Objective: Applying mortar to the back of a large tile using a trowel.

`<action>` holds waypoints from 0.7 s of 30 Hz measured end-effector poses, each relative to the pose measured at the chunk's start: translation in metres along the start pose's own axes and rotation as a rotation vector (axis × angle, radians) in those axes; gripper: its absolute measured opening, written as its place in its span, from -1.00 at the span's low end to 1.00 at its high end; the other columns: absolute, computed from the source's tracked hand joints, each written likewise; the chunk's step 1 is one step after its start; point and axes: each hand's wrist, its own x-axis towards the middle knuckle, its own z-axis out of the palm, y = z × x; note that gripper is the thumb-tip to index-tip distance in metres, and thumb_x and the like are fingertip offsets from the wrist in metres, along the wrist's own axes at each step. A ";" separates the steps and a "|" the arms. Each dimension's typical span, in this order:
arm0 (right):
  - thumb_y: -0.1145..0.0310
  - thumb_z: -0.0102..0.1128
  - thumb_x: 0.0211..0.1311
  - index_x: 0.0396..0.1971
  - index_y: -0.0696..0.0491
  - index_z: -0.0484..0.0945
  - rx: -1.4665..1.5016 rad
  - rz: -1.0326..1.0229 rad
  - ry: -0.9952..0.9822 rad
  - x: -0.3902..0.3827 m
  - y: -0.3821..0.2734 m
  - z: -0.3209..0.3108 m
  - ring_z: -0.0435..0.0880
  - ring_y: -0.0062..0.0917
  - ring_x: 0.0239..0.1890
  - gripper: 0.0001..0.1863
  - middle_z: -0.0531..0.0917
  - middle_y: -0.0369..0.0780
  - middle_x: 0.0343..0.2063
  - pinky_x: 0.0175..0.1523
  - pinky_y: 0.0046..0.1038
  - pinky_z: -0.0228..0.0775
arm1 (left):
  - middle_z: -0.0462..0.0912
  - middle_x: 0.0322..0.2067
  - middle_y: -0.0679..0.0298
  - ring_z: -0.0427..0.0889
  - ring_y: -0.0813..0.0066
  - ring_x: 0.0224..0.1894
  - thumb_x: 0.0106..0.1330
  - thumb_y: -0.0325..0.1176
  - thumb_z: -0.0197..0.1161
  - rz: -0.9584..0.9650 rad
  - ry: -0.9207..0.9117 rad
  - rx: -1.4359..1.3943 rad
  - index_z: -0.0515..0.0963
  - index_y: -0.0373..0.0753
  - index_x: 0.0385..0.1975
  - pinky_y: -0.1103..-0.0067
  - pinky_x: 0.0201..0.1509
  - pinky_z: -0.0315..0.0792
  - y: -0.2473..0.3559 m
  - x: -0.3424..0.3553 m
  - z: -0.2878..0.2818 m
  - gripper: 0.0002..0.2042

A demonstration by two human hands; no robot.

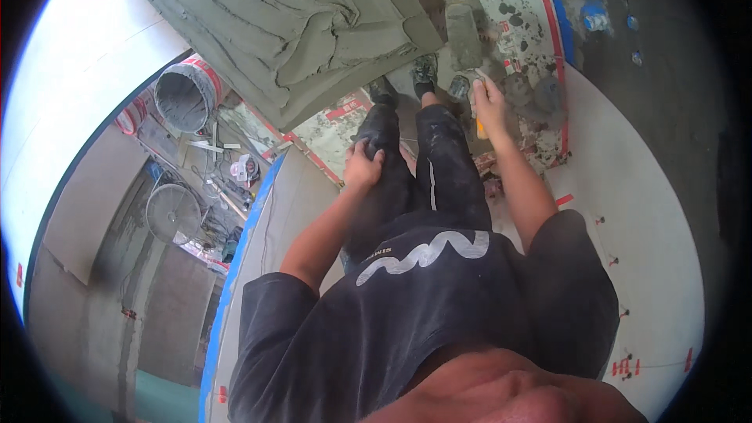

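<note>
Trowel (465, 35) hangs mortar-caked from your right hand (489, 100), whose fingers wrap its handle. Your left hand (363, 164) rests spread on your left knee, near the mortar-covered slab (290, 16).

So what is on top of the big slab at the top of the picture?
The slab carries a thick coat of grey mortar, spread in uneven ridges over nearly its whole face. The surface beneath is covered. The right hand holds a trowel just past its right edge.

A tiling site indoors: wet grey mortar bed (290, 23), mortar-caked bucket (186, 95), laid white tiles (634, 211) with red spacers (624, 366).
</note>
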 end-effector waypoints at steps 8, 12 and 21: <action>-0.07 0.02 0.55 -0.06 -0.06 0.50 0.309 0.586 -0.267 -0.051 -0.096 0.049 0.42 -0.64 -0.67 -0.63 0.46 -0.36 -0.56 -0.58 -0.51 0.29 | 0.20 0.46 0.04 0.26 -0.16 0.45 0.31 0.07 0.29 -0.144 0.014 0.210 0.39 0.06 0.39 0.02 0.46 0.24 -0.056 0.004 -0.014 -0.35; -0.09 0.00 0.55 -0.14 -0.08 0.49 0.255 0.585 -0.262 -0.073 -0.067 0.121 0.41 -0.65 -0.65 -0.63 0.45 -0.36 -0.56 -0.57 -0.51 0.28 | 0.19 0.46 -0.02 0.22 -0.17 0.47 0.31 0.08 0.30 -0.193 -0.003 0.265 0.42 0.09 0.37 0.02 0.44 0.25 -0.118 0.017 -0.004 -0.38; 0.04 0.04 0.49 -0.10 0.13 0.60 -0.355 -0.256 -0.059 -0.157 0.054 0.335 0.75 -0.10 -0.16 -0.58 0.74 0.03 -0.23 -0.08 -0.10 0.53 | 0.29 0.41 0.04 0.35 -0.06 0.42 0.30 0.05 0.32 -0.058 0.005 -0.012 0.43 0.09 0.37 0.18 0.47 0.29 -0.229 0.056 -0.087 -0.38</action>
